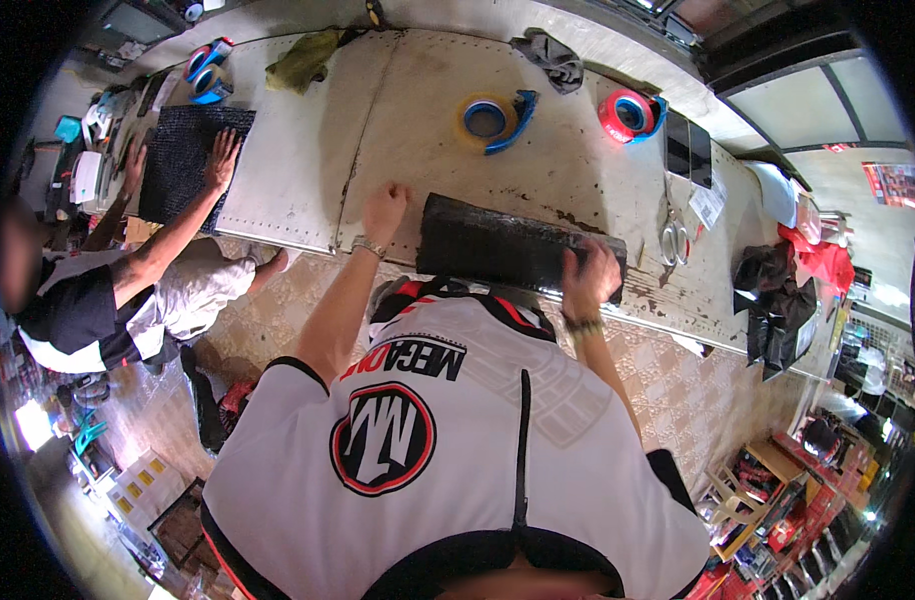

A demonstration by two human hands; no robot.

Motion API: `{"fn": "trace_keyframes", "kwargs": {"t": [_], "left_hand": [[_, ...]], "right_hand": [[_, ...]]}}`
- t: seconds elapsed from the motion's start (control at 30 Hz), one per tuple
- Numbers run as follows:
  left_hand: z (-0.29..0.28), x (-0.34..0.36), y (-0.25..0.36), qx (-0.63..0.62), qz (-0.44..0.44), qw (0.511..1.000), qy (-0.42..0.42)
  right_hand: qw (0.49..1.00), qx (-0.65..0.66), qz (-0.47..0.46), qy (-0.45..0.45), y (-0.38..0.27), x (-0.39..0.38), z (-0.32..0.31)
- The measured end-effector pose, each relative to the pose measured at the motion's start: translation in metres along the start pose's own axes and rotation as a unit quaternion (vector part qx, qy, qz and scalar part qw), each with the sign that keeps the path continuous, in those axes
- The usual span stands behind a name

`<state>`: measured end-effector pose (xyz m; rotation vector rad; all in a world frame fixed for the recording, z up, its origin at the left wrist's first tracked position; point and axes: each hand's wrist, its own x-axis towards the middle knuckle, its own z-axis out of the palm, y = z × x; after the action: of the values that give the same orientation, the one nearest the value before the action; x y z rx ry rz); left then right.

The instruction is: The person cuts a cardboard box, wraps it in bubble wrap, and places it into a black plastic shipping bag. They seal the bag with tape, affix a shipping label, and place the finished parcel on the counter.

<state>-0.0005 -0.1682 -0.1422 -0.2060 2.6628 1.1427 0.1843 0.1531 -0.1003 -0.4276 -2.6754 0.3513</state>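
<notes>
At the far left a co-worker's hand [221,155] presses flat on a dark textured mat [190,160], well apart from me; my left hand [384,212] rests on the pale worktop [308,170] just beside the black strip [513,248], fingers curled, holding nothing as far as I can tell; the strip lies across the worktop's near edge; my right hand [590,276] is clamped over its right end; beyond stand a blue tape roll [488,118] and a red tape roll [628,114], scissors [674,238] to the right.

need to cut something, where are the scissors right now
In the head view the scissors lie on the right part of the table, just past the right end of the black strip and below the red tape roll.
</notes>
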Motion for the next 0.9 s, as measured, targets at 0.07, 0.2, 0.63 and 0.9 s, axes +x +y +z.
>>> {"fn": "trace_keyframes", "kwargs": {"t": [0.07,0.2,0.63,0.9], "left_hand": [[0.002,-0.003,0.025,0.021,0.102,0.993,0.052],[0.076,-0.003,0.114,-0.081,0.346,0.898,-0.261],[0.034,-0.1,0.147,-0.242,0.38,0.888,-0.096],[0.047,-0.138,0.155,-0.202,0.472,0.854,0.091]], "right_hand": [[0.948,0.225,0.187,-0.129,0.039,-0.049,-0.022],[0.579,0.492,0.528,-0.38,0.049,-0.098,-0.003],[0.833,0.539,0.046,-0.117,-0.014,0.063,-0.066],[0.813,0.52,-0.147,-0.218,0.016,0.095,-0.055]]}}
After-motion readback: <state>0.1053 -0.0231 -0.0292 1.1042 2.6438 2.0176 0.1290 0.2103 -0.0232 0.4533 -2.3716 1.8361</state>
